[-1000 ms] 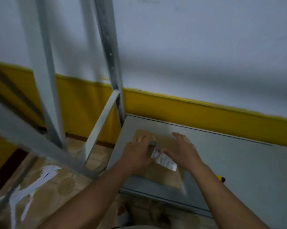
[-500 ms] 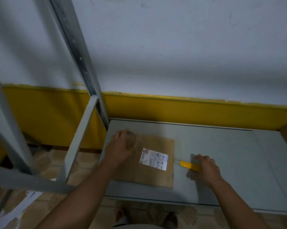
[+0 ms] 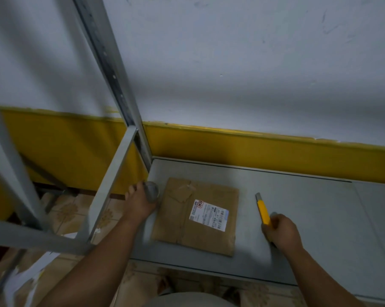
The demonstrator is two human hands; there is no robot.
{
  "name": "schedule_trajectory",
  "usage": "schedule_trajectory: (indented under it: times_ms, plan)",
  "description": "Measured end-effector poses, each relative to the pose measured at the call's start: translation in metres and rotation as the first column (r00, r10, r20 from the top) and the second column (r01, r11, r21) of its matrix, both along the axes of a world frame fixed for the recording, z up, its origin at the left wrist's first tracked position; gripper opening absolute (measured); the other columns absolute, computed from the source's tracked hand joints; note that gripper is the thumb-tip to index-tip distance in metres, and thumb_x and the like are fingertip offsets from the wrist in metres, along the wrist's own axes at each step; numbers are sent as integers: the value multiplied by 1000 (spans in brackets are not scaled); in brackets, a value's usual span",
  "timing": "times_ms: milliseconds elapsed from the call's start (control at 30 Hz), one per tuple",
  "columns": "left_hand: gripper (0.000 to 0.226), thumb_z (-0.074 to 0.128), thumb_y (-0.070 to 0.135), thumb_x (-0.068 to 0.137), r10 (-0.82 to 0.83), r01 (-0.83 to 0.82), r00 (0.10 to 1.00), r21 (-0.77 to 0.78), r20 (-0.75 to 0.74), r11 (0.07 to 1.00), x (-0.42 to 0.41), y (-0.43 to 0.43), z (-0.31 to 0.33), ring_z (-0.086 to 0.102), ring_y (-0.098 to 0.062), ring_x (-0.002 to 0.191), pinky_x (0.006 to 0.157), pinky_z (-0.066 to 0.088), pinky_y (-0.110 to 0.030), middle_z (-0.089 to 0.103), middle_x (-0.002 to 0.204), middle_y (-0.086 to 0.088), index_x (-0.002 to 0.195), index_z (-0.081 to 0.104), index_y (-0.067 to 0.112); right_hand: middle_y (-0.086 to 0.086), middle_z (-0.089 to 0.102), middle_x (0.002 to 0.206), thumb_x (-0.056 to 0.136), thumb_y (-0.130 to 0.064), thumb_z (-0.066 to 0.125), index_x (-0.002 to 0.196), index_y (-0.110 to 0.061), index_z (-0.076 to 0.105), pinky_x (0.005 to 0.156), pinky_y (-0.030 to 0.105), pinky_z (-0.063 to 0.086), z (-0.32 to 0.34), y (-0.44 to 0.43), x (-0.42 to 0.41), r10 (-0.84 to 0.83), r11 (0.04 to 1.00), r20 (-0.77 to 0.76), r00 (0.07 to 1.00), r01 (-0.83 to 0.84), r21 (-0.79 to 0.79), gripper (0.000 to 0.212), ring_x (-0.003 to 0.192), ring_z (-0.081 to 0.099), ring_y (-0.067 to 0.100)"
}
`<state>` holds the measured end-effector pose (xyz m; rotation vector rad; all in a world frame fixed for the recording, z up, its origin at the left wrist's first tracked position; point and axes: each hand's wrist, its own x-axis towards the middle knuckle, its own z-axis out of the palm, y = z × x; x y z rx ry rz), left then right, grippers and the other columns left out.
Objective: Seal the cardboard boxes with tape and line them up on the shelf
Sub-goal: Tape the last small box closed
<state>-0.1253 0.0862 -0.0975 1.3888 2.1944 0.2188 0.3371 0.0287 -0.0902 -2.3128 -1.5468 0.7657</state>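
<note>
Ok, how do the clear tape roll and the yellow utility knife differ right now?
The clear round tape roll is translucent and ring-shaped; the yellow plastic utility knife is long and slim. The roll is in the left hand, left of the flat brown cardboard box; the knife is in the right hand, right of it. Both are gripped.

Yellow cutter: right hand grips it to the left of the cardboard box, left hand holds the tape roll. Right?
Not quite. The head view shows the yellow cutter to the right of the cardboard box, not the left. The right hand does grip it, and the left hand holds the tape roll on the box's other side.
</note>
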Motion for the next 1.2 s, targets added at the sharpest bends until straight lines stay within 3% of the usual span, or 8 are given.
schedule_trajectory:
  times_ms: [200, 333, 500, 633, 767, 967, 1067, 1200]
  plan:
    - [95, 80, 51, 81, -170, 201, 971, 187, -169, 962, 11, -17, 14, 25, -38, 151, 118, 36, -50, 27, 161, -15, 159, 33, 22, 6, 61, 106, 79, -50, 82, 119, -24, 67, 81, 43, 55, -5, 4, -25, 123, 973, 190, 974, -156, 172, 51, 100, 59, 30]
    - [49, 85, 29, 81, -458, 517, 854, 295, -248, 804, 51, -40, 32, 63, -24, 119, 90, 56, -30, 60, 133, -2, 126, 68, 19, -1, 54, 121, 76, -53, 80, 126, -28, 60, 78, 32, 51, -3, 1, -77, 457, 887, 159, 875, -461, -17, 60, 110, 58, 21]
    - [62, 66, 36, 94, -380, 380, 925, 27, 25, 925, 83, -74, 9, 40, -36, 141, 109, 45, -46, 32, 157, -10, 149, 42, 20, 10, 56, 130, 78, -34, 84, 137, -17, 48, 90, 35, 55, -16, 3, -114, 147, 983, -135, 980, -160, -89, 71, 121, 59, 29]
    - [80, 68, 40, 94, -273, 281, 956, -76, 108, 957, 87, -84, -7, 16, -43, 155, 124, 29, -50, 9, 169, -22, 158, 24, 21, 1, 69, 120, 82, -20, 80, 131, -9, 60, 67, 14, 49, -22, 6, -111, -60, 995, -279, 958, 35, -93, 54, 108, 69, 23]
    - [80, 71, 31, 91, -167, 179, 971, -58, 173, 982, 85, -76, -1, 27, -40, 150, 121, 29, -49, 26, 163, -16, 157, 28, 20, 3, 68, 99, 71, -20, 80, 121, -9, 62, 85, 43, 57, -28, 2, -105, -235, 972, -414, 879, 201, -126, 54, 99, 67, 30]
    - [75, 65, 32, 81, 41, -27, 976, -67, 212, 997, 72, -70, -4, 50, -39, 134, 115, 38, -53, 58, 141, -13, 152, 45, 19, 6, 71, 106, 86, -19, 80, 110, -6, 67, 66, 24, 51, -24, -1, -115, -196, 973, -423, 885, 122, -198, 30, 92, 67, 19]
    - [75, 73, 32, 82, 148, -138, 940, -56, 306, 989, 61, -67, -23, 51, -37, 136, 115, 41, -53, 58, 143, -11, 151, 47, 21, 8, 75, 98, 86, -15, 79, 101, -7, 72, 77, 39, 61, -22, 1, -107, -296, 950, -513, 806, 192, -245, 18, 86, 69, 19]
    - [47, 74, 31, 84, 174, -186, 883, -16, 437, 982, 60, -65, 4, 64, -27, 115, 94, 52, -40, 69, 120, -2, 128, 64, 19, 8, 74, 82, 92, -14, 73, 107, -11, 75, 48, 27, 41, -14, -1, -92, -324, 942, -629, 707, 178, -286, 16, 58, 54, 13]
